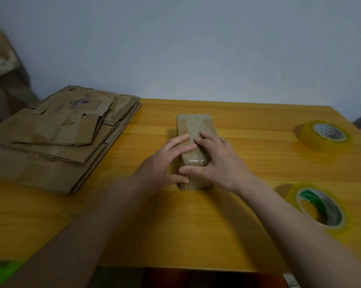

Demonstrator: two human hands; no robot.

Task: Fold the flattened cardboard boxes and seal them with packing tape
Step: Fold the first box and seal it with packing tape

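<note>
A small folded cardboard box (194,125) lies lengthwise in the middle of the yellow wooden table (248,125), with clear tape across its top and near end. My left hand (165,163) rests against the box's left side, fingers spread over the top edge. My right hand (219,161) lies flat on top of the box, with its thumb pressed on the taped near end. A stack of flattened cardboard boxes (57,138) lies on the table's left part. Two rolls of packing tape lie at the right: one at the back (324,136), one nearer (318,206).
A pale wall (196,48) stands directly behind the table. Something brown and blurred (3,65) rises at the far left. The table's front edge (185,267) runs just below my forearms, with dark floor beneath.
</note>
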